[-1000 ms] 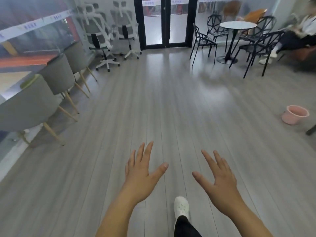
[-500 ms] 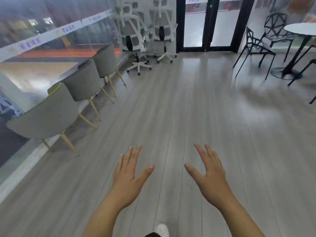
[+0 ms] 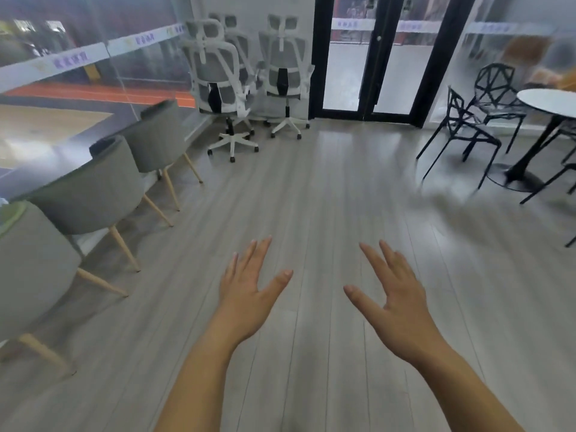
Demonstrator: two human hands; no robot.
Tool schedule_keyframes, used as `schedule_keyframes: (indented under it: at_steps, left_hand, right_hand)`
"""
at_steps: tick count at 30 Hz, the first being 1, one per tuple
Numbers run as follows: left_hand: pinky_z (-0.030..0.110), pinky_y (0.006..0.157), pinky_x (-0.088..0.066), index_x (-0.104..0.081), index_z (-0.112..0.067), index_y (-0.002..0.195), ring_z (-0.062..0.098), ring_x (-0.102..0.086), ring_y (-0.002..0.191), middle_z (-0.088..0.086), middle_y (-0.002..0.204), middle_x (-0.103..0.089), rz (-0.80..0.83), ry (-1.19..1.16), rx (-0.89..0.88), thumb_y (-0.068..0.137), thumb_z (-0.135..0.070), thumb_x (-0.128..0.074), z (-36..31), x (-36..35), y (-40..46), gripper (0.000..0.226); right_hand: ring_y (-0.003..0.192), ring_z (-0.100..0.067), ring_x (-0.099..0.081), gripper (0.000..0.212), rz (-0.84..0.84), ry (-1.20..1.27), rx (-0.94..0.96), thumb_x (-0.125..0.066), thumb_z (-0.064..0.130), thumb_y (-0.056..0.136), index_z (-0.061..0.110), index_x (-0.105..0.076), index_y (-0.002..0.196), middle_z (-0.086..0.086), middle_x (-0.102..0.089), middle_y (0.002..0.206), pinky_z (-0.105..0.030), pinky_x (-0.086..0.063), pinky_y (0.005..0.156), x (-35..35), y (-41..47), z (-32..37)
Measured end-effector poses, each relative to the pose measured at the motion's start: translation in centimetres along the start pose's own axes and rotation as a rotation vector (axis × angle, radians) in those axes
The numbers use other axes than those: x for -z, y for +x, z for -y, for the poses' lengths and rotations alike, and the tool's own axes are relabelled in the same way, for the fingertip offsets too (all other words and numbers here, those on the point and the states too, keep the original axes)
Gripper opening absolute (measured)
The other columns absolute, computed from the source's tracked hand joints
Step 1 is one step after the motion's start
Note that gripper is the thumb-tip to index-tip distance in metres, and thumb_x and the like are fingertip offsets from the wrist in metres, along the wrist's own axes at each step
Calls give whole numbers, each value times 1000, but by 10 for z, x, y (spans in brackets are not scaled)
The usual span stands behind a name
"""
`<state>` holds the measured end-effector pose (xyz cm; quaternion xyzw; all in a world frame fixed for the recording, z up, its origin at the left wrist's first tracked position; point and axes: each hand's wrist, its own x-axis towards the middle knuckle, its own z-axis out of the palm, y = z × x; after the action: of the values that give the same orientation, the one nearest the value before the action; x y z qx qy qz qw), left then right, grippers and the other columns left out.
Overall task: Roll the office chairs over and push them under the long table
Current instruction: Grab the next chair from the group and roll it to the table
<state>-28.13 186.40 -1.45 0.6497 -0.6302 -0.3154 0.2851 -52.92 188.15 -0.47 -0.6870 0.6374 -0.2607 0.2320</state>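
Observation:
White mesh office chairs on wheeled bases stand grouped against the far wall: the nearest one (image 3: 218,85) at the left, another (image 3: 285,76) to its right, and a third partly hidden behind them. My left hand (image 3: 249,285) and my right hand (image 3: 392,294) are stretched out in front of me over the grey floor, palms down, fingers spread, holding nothing. Both hands are well short of the office chairs. A long counter (image 3: 40,163) runs along the glass wall at the left.
Three grey padded chairs with wooden legs (image 3: 90,188) line the counter on the left. A black-framed glass door (image 3: 374,57) is at the back. At the right, black wire chairs (image 3: 461,132) surround a round white table (image 3: 551,101). Bare floor lies between me and the office chairs.
The view has advanced and turned left: the office chairs are nearer and more central, and the round table has slid toward the right edge. My hands stay open in front.

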Motion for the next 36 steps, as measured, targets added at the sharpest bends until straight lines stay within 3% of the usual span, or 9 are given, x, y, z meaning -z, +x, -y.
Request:
schedule_keyframes:
  at_steps: [6, 9, 11, 15, 21, 26, 33, 36]
  left_hand:
    - [39, 122, 3, -2, -58, 145, 11, 13, 150, -21, 162, 3, 74, 123, -35, 74, -90, -33, -5, 3, 169, 84]
    - [39, 123, 2, -4, -60, 142, 8, 11, 150, -26, 158, 1, 67, 101, -3, 79, -78, -37, 2, 3, 256, 74]
    - [38, 123, 2, -4, -67, 135, 4, 11, 149, -31, 154, 3, 99, 85, -1, 77, -85, -38, 4, 1, 308, 69]
    - [38, 123, 0, -4, -70, 133, 4, 11, 149, -34, 152, 5, 123, 98, 72, 61, -97, -27, 13, 15, 411, 80]
    - [36, 122, -3, -15, -53, 150, 0, 7, 149, -28, 160, 0, -92, 6, 154, 80, -79, -47, 42, 74, 553, 81]
    - [44, 124, -4, -11, -62, 144, -2, 9, 148, -30, 159, 3, -173, -50, 198, 66, -88, -41, 94, 111, 677, 87]
    - [41, 124, -6, -15, -47, 153, 4, 4, 150, -21, 163, -4, -200, -70, 155, 67, -86, -39, 150, 206, 877, 97]
    - [42, 123, -10, -22, -44, 152, 5, -2, 150, -17, 163, -11, -210, -112, 108, 73, -82, -46, 151, 249, 960, 91]
  right_hand:
    - [149, -6, 5, 74, -21, 28, -91, -43, 78, 82, 58, -13, 147, 25, -1, 160, -45, -4, 118, -14, 147, -41]
    - [149, -7, 2, 70, -24, 87, -112, -49, 69, 84, 58, -15, 145, 23, -7, 160, -45, -5, 119, -26, 240, -55]
    - [149, -7, 0, 68, -26, 142, -103, -50, 71, 84, 62, -15, 141, 22, -10, 160, -44, -6, 120, -34, 305, -58]
    - [149, -6, 1, 71, 49, 196, -80, -48, 78, 79, 62, -18, 141, 23, -10, 160, -42, -6, 120, -48, 438, -52]
    - [150, -8, -1, 68, 164, 194, 17, -53, 66, 85, 58, -21, 144, 22, -10, 160, -42, -7, 120, -93, 625, -13]
    - [149, -5, 1, 65, 276, 141, 162, -53, 66, 85, 60, -21, 142, 22, -10, 160, -35, -3, 117, -161, 759, 33]
    - [150, -9, -2, 68, 241, 62, 156, -50, 67, 86, 55, -21, 145, 18, -13, 161, -35, -5, 118, -193, 964, 106]
    - [149, -6, -4, 68, 174, 94, 144, -51, 66, 85, 53, -23, 146, 20, -15, 159, -36, -6, 119, -191, 1040, 131]
